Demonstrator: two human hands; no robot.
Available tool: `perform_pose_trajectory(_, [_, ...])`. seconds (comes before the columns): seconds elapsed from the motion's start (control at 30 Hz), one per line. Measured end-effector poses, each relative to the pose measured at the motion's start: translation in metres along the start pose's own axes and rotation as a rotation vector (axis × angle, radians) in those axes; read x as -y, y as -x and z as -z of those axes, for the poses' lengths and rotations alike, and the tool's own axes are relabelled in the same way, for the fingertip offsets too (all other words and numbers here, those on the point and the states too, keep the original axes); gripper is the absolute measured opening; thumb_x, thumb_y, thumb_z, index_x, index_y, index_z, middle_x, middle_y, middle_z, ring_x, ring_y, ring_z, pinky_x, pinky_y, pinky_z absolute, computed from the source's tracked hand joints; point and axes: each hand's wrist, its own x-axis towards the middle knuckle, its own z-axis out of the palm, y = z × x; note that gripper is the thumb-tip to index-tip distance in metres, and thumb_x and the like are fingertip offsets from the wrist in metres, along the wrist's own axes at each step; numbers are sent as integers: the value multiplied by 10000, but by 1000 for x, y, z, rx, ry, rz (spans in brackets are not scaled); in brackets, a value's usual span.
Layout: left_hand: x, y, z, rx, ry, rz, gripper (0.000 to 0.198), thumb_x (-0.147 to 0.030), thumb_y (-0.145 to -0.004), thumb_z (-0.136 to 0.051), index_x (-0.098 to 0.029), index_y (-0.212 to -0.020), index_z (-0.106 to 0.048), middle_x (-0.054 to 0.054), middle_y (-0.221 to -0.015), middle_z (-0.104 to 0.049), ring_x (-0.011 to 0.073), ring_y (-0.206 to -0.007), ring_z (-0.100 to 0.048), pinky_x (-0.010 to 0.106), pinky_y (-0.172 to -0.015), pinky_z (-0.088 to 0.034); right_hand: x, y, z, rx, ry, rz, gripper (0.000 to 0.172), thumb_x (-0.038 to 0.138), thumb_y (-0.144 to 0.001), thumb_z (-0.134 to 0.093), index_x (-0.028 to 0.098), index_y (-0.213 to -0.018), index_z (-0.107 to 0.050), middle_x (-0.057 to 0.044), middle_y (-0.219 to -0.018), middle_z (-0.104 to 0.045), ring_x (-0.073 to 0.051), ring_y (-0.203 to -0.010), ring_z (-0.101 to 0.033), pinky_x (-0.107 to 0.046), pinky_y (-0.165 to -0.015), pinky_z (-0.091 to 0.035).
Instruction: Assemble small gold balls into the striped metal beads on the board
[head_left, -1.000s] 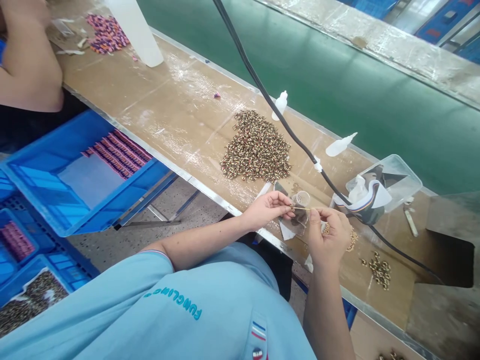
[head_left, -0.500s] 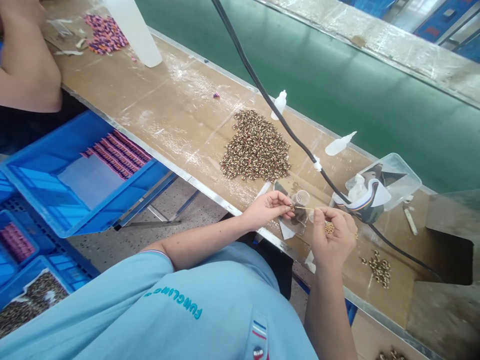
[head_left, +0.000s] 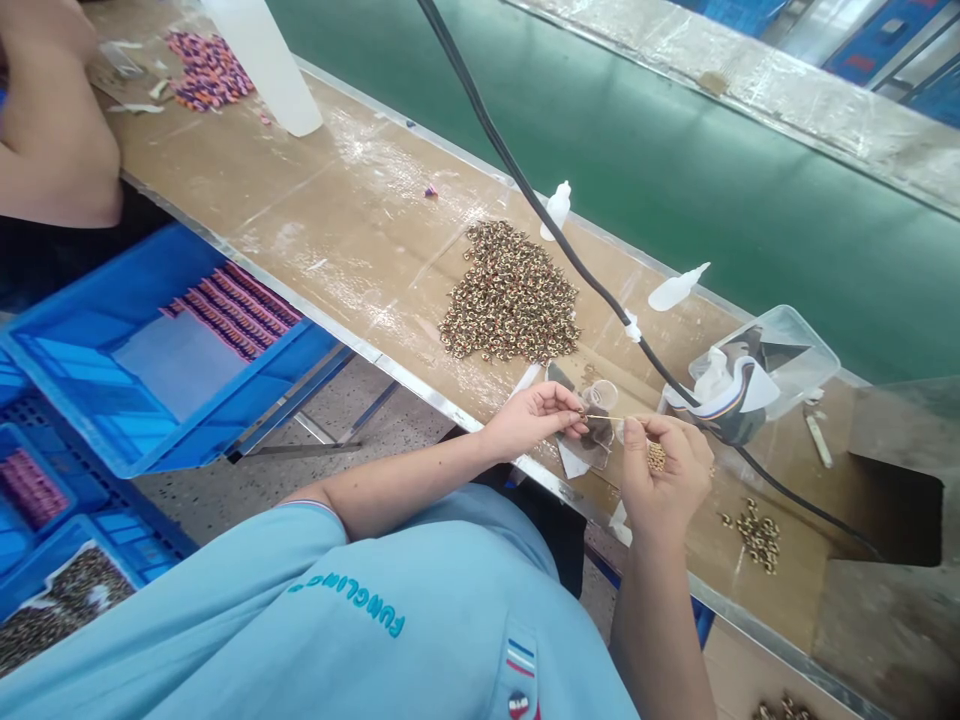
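My left hand [head_left: 546, 412] pinches a tiny dark and gold piece, mostly hidden by the fingertips. In my right hand [head_left: 664, 465] is a thin, pale yellow stick [head_left: 604, 416], its far tip touching the piece at the left fingertips. Under and behind the hands lie a small clear round cup [head_left: 602, 394] and a clear sheet with dark smears. Small gold beads [head_left: 657, 457] show past the right fingers. A large pile of small gold and dark ring-like pieces [head_left: 510, 295] lies beyond my left hand, and a smaller pile [head_left: 759, 537] is right of my right hand.
Two white squeeze bottles [head_left: 673, 288] are by the table's far edge. A clear plastic box [head_left: 806, 345] holds crumpled material. A black cable [head_left: 517, 170] crosses above the table. Blue crates [head_left: 135, 450] stand at lower left; another person's arm [head_left: 56, 130] is at upper left.
The hands stay nearly in place, with the stick's tip still at the small piece. The whole view shifts very slightly.
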Motion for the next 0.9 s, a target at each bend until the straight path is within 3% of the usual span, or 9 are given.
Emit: perform_pose_trajectory(0.9, [-1, 1, 0, 0, -8, 0, 352, -332, -645, -781, -118, -785, -539, 6, -679, -657, 99, -656, -658, 229, -668, -516, -2, 1, -4, 11, 8, -17, 233, 359, -874, -518, 194, -745, -620, -31, -724, -626, -160, -709, -558, -309, -706, -401])
